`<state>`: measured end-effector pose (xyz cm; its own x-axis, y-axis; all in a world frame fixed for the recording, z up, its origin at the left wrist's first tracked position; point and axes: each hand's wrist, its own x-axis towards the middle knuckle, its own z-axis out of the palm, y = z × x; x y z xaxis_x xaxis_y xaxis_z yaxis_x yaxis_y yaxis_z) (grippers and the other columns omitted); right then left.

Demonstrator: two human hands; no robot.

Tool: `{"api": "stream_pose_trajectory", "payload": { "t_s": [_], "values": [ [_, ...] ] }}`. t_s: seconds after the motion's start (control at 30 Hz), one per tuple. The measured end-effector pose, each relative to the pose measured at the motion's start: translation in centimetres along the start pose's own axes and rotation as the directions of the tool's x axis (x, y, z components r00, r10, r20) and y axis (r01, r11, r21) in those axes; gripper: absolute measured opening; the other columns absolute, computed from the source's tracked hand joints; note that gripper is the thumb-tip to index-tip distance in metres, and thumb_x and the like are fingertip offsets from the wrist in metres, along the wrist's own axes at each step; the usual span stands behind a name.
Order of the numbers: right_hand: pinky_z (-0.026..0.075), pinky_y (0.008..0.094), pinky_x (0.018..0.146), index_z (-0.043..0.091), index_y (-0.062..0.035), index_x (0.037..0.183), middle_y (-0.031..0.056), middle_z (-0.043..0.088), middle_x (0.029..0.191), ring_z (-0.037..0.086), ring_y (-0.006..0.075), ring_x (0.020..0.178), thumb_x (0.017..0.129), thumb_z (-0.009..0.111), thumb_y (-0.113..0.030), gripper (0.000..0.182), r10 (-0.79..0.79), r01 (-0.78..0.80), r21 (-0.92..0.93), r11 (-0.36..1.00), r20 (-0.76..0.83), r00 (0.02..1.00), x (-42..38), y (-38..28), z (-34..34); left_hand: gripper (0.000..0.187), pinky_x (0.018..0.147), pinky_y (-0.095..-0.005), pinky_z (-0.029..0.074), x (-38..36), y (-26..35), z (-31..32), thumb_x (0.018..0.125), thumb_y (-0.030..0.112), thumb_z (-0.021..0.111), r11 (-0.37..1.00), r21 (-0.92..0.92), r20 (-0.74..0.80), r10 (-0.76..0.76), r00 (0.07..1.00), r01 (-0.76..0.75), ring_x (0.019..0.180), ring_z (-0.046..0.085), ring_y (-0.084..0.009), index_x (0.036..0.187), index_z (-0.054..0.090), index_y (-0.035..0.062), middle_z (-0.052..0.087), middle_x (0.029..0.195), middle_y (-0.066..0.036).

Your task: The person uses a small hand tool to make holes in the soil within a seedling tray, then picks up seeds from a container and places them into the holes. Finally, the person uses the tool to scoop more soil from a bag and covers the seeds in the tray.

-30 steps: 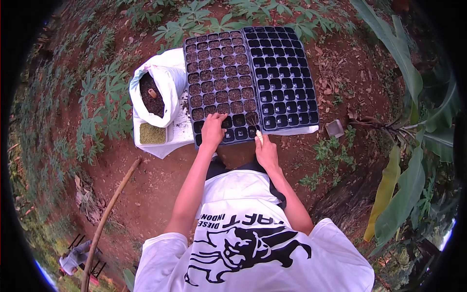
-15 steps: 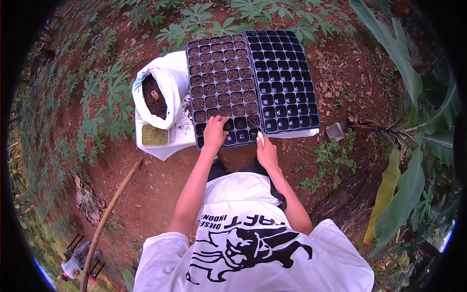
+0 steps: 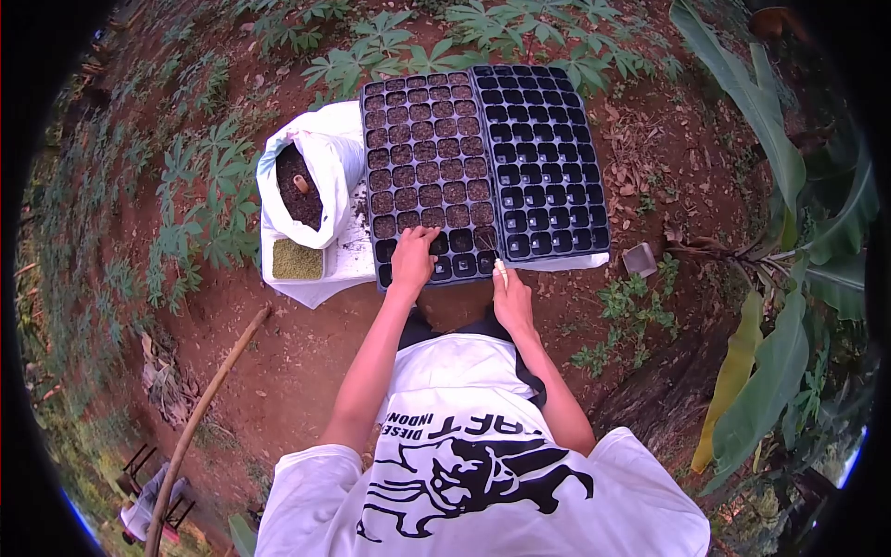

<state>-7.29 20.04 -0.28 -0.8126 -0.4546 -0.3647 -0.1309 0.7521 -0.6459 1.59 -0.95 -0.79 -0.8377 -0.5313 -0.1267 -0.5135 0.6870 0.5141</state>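
Note:
My left hand (image 3: 414,255) lies on the near rows of the soil-filled seedling tray (image 3: 428,148), its fingers apart and holding nothing. At the tray's near right corner, my right hand (image 3: 511,295) is closed around the pale handle of a small tool (image 3: 501,270). Thin prongs of the tool reach over the tray's right column. Most cells hold brown soil, while the nearest cells look dark, some with little or none. Right beside it lies a second black tray (image 3: 546,167), its cells without soil.
Left of the trays stand an open white sack (image 3: 332,167) of dark soil with a brown object in it and a container of green granules (image 3: 297,260). A wooden pole (image 3: 209,408) slants at left. A small square pot (image 3: 639,260) lies right. Another person (image 3: 144,511) is far lower left.
The trays, sack and hands sit slightly lower in the view. My right hand and the tool have shifted a little toward me; my left hand stays on the tray.

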Motion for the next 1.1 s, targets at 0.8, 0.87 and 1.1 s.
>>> {"api": "stream_pose_trajectory", "payload": {
  "t_s": [0.8,0.87,1.1],
  "values": [
    [0.048,0.0585,0.074,0.059,0.0000,0.106,0.0311,0.066,0.088,0.063,0.0514,0.087,0.104,0.049,-0.034,0.035,-0.020,0.020,0.022,1.000,0.032,0.999,-1.2,0.1,-0.8,0.064,0.099,-0.0386,0.050,-0.2,0.1,-0.3,0.072,0.002,0.078,1.000,-0.009,0.008,-0.009,1.000,0.009,0.113,0.056,-0.0290,0.134,0.063,0.0107,0.063,0.126,-0.006],
    [0.048,0.0588,0.074,0.059,0.0000,0.107,0.0315,0.066,0.088,0.063,0.0515,0.088,0.104,0.048,-0.034,0.036,-0.017,0.016,0.036,0.999,0.022,1.000,-1.2,0.0,-0.9,0.064,0.099,-0.0386,0.050,-0.1,0.2,-0.4,0.072,0.002,0.078,1.000,-0.026,0.017,-0.014,1.000,0.015,0.113,0.056,-0.0291,0.133,0.063,0.0105,0.063,0.126,-0.006],
    [0.047,0.0589,0.076,0.061,-0.0002,0.107,0.0297,0.067,0.087,0.064,0.0506,0.089,0.104,0.046,-0.039,0.041,-0.023,0.023,-0.013,1.000,-0.033,0.999,0.0,-0.3,0.2,0.062,0.096,-0.0374,0.051,-0.3,0.3,-0.3,0.072,0.000,0.077,1.000,-0.012,-0.003,0.009,1.000,-0.009,0.110,0.058,-0.0275,0.132,0.064,0.0108,0.064,0.118,-0.006]
  ]
}}
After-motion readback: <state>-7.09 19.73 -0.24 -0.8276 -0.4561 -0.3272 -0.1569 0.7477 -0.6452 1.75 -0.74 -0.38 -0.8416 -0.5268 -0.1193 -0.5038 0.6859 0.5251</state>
